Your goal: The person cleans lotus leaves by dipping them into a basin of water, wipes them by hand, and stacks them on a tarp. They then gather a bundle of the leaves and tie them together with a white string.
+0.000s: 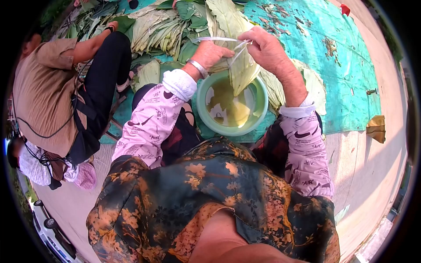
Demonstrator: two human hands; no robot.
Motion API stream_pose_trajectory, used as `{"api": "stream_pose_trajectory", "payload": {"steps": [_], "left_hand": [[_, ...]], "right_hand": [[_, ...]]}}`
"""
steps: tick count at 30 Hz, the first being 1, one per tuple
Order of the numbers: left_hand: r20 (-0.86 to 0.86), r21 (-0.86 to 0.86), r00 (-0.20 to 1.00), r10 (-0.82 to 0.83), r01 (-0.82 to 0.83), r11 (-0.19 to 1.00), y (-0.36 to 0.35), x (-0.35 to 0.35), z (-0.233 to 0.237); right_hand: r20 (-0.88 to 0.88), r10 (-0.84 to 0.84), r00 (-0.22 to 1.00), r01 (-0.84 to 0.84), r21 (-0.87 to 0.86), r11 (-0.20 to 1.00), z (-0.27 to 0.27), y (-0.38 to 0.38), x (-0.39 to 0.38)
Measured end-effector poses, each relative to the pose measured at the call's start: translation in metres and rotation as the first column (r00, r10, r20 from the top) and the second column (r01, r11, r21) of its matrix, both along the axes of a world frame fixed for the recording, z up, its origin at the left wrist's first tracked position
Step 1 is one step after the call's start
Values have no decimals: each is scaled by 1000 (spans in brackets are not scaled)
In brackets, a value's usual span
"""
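A teal tarp (pixel 346 87) covers the ground outdoors, strewn with green leaves. The left hand (pixel 212 55) is closed around the top of a leaf bundle (pixel 243 74), holding it upright. Just beside it, the right hand (pixel 265 48) pinches a white strip (pixel 217 39) that runs across the bundle between both hands. The bundle's lower end hangs over a green basin (pixel 199 105) of murky water, which sits on the tarp between the person's knees. Beyond lies a leaf pile (pixel 160 30). At the left sits a co-worker (pixel 44 87), reaching into the leaves.
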State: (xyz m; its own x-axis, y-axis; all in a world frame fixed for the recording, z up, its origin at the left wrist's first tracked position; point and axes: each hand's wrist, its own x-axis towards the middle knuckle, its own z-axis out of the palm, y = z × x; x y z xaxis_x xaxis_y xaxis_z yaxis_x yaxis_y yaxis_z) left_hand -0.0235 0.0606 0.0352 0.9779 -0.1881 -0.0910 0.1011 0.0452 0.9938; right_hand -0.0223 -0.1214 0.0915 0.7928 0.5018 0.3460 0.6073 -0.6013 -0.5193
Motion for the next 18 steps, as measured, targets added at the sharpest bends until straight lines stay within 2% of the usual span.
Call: {"api": "stream_pose_trajectory", "payload": {"steps": [3,4,6,7,9,10,12,13,16,18], "left_hand": [[10,-13,1000,2,-2,1000,0,2,-5],[10,-24,1000,0,0,1000,0,4,-8],[-7,103,1000,-30,31,994,2,11,-12],[-17,165,999,-43,46,985,3,13,-15],[66,103,998,-4,-3,995,-3,7,-13],[106,71,994,17,-25,997,-5,5,-13],[99,127,995,0,-12,992,-5,6,-18],[94,154,995,-8,-7,988,-5,6,-21],[59,246,998,-8,-7,969,-1,12,-36],[74,255,997,-17,-2,967,-1,12,-35]], "right_hand": [[-20,-36,999,35,-57,998,-3,0,-1],[22,-56,998,57,-40,998,-5,0,-1],[104,-97,990,98,-5,995,-9,2,0],[51,-92,994,88,81,993,-11,1,3],[-53,-67,996,78,253,964,-13,-1,8],[-136,-33,990,85,396,914,-12,-2,8],[-278,70,958,132,645,753,2,-5,9],[-326,39,945,211,693,689,12,-8,7],[-280,171,945,192,895,403,15,-44,27],[-156,230,961,105,970,218,20,-67,35]]}}
